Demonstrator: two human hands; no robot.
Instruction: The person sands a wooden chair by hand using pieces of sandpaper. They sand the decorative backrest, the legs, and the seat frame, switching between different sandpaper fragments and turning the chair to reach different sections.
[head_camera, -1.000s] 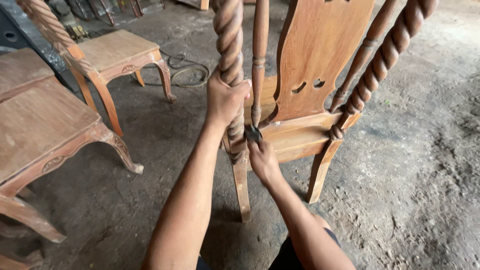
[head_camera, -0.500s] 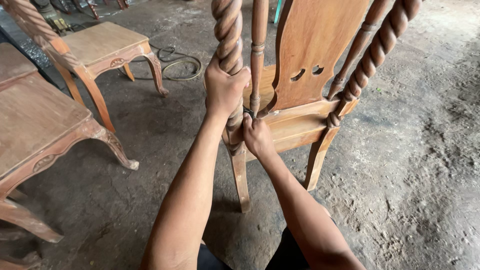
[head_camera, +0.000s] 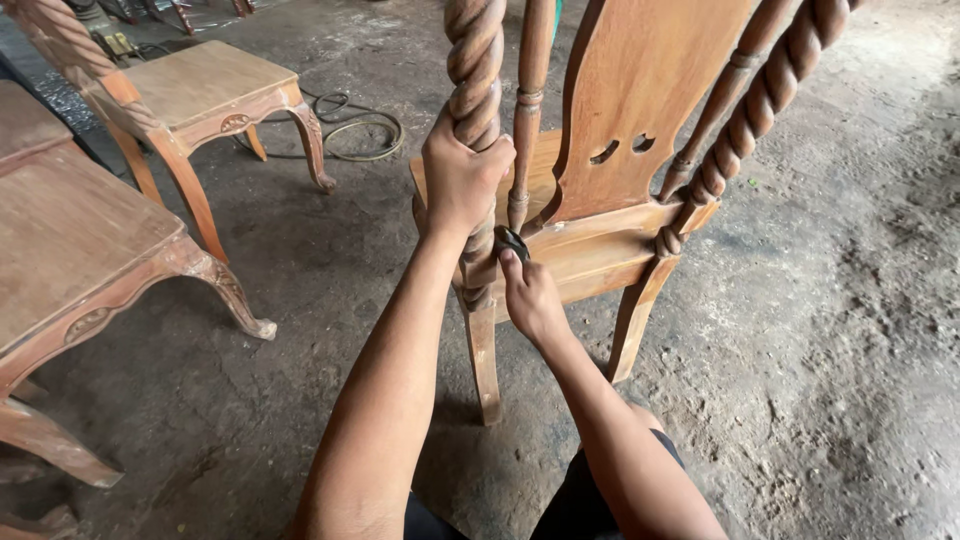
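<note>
An unfinished wooden chair (head_camera: 640, 130) stands with its back toward me, with twisted rope-like posts and a carved flat splat. My left hand (head_camera: 462, 178) is wrapped around the left twisted post (head_camera: 474, 60). Lower down, my right hand (head_camera: 530, 295) presses a small dark pad (head_camera: 512, 241), probably sandpaper, against the base of a thin turned spindle (head_camera: 527, 110) where it meets the lower rail (head_camera: 590, 255).
Two more bare wooden chairs stand at the left: one close by (head_camera: 70, 240) with a curved leg, another further back (head_camera: 205, 85). A coiled cable (head_camera: 355, 125) lies on the dusty concrete floor (head_camera: 830, 330) behind them.
The view has shifted slightly and the chair sits a bit higher in frame. My right hand with the dark pad has stayed at the spindle's base; the left keeps its grip on the post.
</note>
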